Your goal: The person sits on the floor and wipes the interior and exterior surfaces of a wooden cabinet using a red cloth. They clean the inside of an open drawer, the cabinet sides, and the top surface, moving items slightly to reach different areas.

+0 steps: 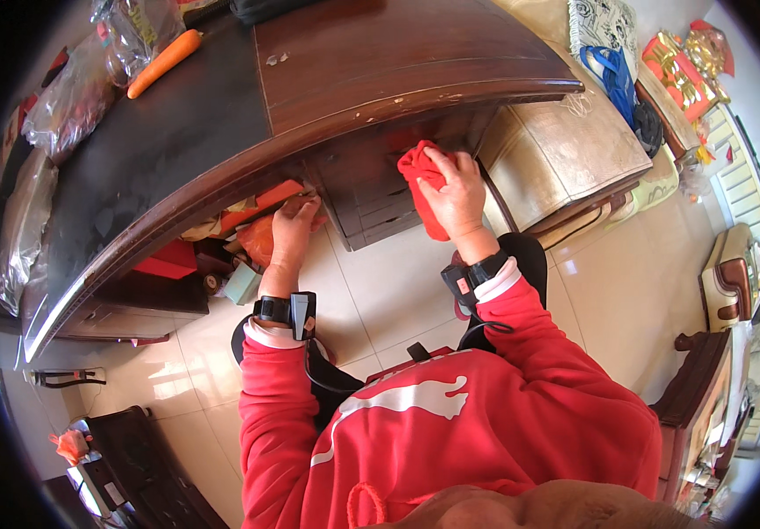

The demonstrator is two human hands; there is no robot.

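Note:
A bunched red cloth (428, 201) is in my right hand (456, 192), fingers spread across it. The hand presses it against the dark wooden front (371, 189) of the cabinet under the table, near its right side. My left hand (292, 231) is at the left edge of this cabinet, below the tabletop's rim. Its fingers are curled, and what they grip, if anything, is hidden. Beside the left hand, an orange-red plastic bag (258, 240) and a red box (171, 259) sit in the open space under the table.
Above my hands curves the dark brown table (380, 53), its rim worn. A carrot (165, 63) and clear plastic bags (76, 97) lie on its left part. A beige seat (565, 150) stands close on the right. Pale floor tiles (371, 291) show below.

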